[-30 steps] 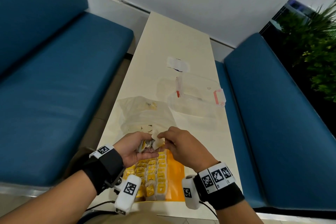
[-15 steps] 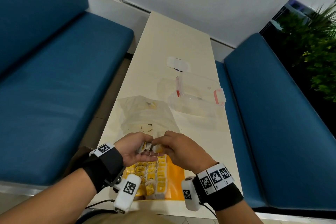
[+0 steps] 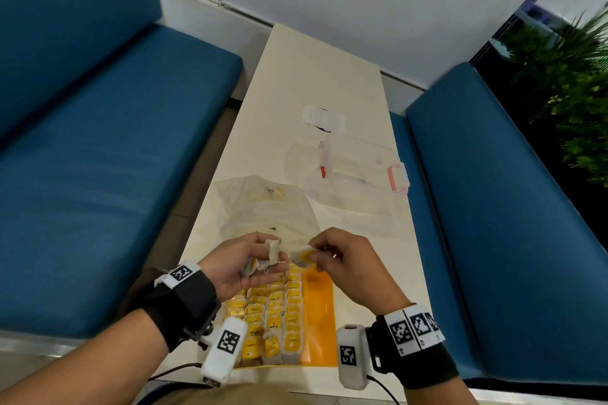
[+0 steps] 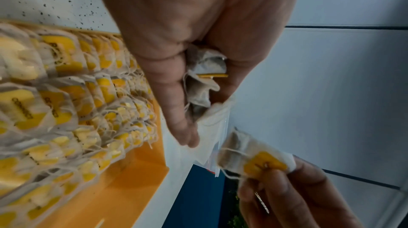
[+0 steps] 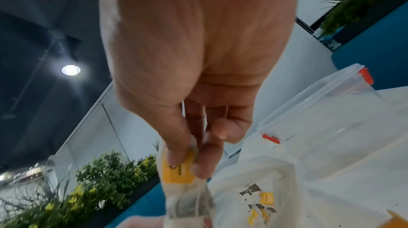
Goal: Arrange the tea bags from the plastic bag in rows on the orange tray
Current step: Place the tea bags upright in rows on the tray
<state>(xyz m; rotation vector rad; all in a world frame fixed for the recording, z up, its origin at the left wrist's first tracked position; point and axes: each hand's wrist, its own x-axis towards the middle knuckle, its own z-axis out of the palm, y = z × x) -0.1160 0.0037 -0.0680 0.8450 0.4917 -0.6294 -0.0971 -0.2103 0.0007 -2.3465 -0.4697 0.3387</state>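
Since a moment ago the right hand [image 3: 342, 260] has drawn apart from the left hand [image 3: 240, 261], its grip pinching one yellow-tagged paper tea bag [image 4: 256, 158]. The left grip clutches a crumpled bunch of tea bags [image 4: 204, 81] above the flat orange plastic tray [image 3: 317, 316]. Tangled strings could drag others out, disturbing the rows.

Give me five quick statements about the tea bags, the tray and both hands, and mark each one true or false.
1. The right hand pinches a single tea bag. True.
2. The left hand is empty. False: it holds a bunch of tea bags.
3. The orange tray is completely filled. False: a strip along its right side is bare.
4. The clear container has red latches. True.
5. The plastic bag lies on the blue seat. False: it lies on the table.
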